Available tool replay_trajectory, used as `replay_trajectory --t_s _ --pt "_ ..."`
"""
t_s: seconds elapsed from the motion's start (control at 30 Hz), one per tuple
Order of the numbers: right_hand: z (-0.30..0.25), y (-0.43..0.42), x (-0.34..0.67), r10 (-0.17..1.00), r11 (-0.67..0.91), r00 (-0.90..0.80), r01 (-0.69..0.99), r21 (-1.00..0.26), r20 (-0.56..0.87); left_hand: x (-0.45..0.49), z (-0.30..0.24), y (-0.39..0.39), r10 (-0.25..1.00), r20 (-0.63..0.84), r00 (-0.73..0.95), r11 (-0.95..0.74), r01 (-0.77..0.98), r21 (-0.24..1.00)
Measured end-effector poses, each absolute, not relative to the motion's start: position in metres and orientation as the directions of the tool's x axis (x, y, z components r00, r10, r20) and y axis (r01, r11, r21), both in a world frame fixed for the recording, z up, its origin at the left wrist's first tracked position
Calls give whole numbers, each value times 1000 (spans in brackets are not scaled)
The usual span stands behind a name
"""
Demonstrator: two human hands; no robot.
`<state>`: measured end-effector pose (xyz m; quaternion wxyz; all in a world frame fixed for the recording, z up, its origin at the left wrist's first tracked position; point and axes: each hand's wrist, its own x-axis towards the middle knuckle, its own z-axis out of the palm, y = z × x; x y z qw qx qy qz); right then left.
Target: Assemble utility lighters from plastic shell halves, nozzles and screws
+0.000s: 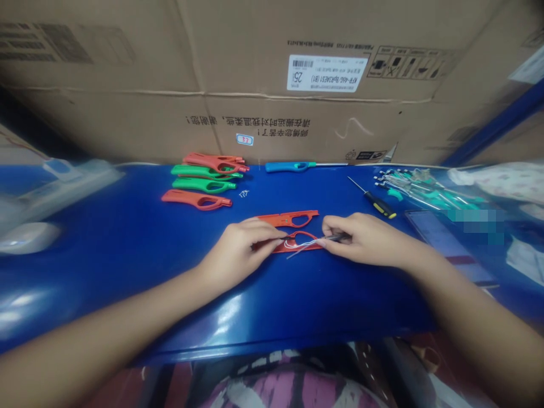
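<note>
An orange lighter shell half [304, 247] lies on the blue table between my hands, its trigger ring in view. Just beyond it rests a second orange shell half [278, 219], inner side up. My left hand [238, 243] is closed at the near shell, its thumb and forefinger pinching a small dark piece [285, 237]. White wires [293, 246] run from there toward my right fingers. My right hand [361, 237] pinches a slim dark part [338, 237] whose exact kind I cannot make out. A thin grey rod [297, 251] slants across the shell.
Several orange and green lighter shells [204, 184] lie at the back left. A blue lighter [289, 166] is by the cardboard [255, 107]. A screwdriver [378, 204], bundled wired parts [425, 187] and a phone-like slab [446, 243] lie right; a white mouse-like object [29, 238] is left.
</note>
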<state>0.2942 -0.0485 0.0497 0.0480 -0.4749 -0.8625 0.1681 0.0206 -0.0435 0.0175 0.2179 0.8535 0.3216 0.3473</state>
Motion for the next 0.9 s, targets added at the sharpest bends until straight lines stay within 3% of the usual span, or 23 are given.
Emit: replay_trajectory --t_s 0.5,0.9 --pt "53 -51 297 792 483 -578 791 -376 -197 19 7 -41 648 437 624 -752 431 499" --pt "55 -54 296 736 580 -658 735 -353 -161 17 9 -44 641 422 641 -760 453 466"
